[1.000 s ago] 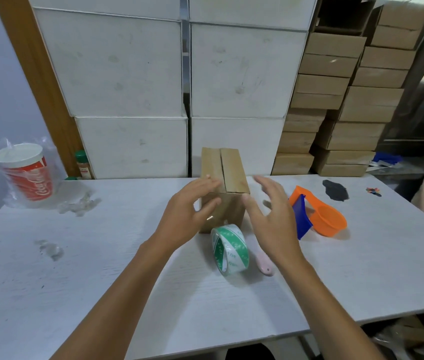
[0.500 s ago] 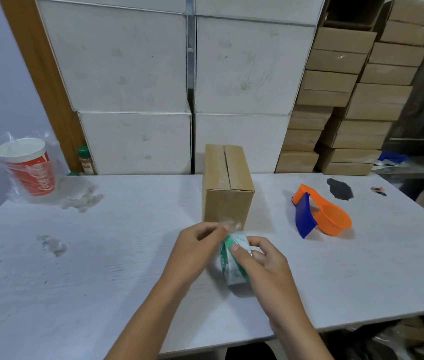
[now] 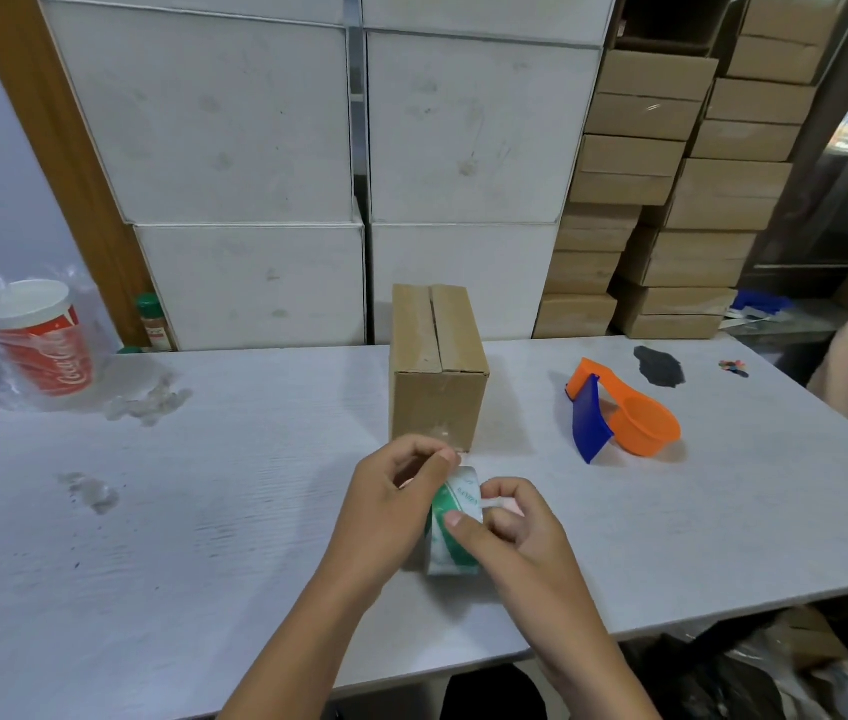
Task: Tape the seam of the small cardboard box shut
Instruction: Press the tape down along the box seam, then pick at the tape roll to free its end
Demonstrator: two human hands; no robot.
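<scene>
**Both hands on the tape roll, box seam untaped**

A white woodgrain surface point(image 3: 203, 537) carried everything. Behind it rose stacked white cartons point(image 3: 234, 148) and, to the right, stacked brown cartons point(image 3: 671, 200). The small cardboard box point(image 3: 437, 376) stood upright near the middle of the surface, flaps closed, its top seam point(image 3: 433, 324) running away from the camera with no tape visible across it. At far left sat a red-and-white Coca-Cola cup point(image 3: 32, 340) inside a clear plastic bag. Right of the box, well apart from it, lay an orange scoop point(image 3: 635, 418) with a blue scraper point(image 3: 589, 423) leaning on it. Just in front of the box, the left hand point(image 3: 385, 517) and right hand point(image 3: 520, 537) held a green-and-white tape roll point(image 3: 455, 517) between them, fingers point(image 3: 463, 527) of each curled and clamped on it.
</scene>
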